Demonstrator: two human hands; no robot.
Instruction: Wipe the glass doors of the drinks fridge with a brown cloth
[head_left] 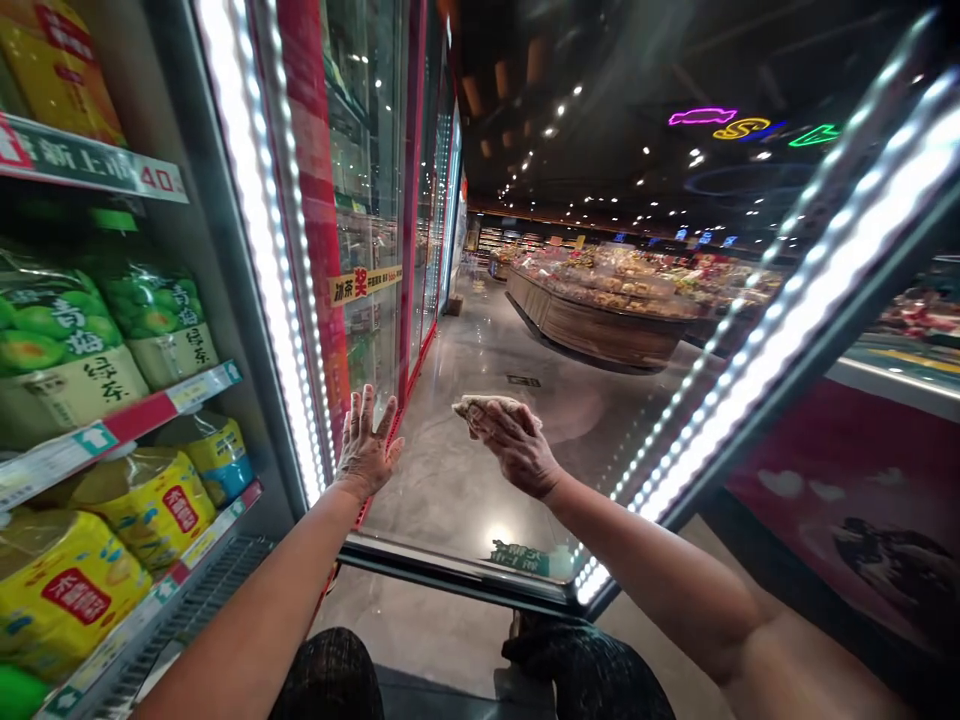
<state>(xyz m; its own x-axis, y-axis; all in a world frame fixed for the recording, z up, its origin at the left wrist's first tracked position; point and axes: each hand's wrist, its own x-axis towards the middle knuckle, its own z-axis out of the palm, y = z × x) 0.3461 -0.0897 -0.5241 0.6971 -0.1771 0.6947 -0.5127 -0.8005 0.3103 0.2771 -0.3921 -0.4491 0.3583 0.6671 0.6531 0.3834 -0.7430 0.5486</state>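
Observation:
An open glass cooler door swings out in front of me. My left hand lies flat against the glass near its hinge side, fingers spread and holding nothing. My right hand is closed on a crumpled beige cloth and presses it against the inside of the glass, a little right of the left hand. Both forearms reach forward from the bottom of the view.
Cooler shelves on the left carry green and yellow drink bottles behind price strips. Lit LED strips edge the door frame. Through the glass lie a polished floor and a wooden food display island. My knees show at the bottom.

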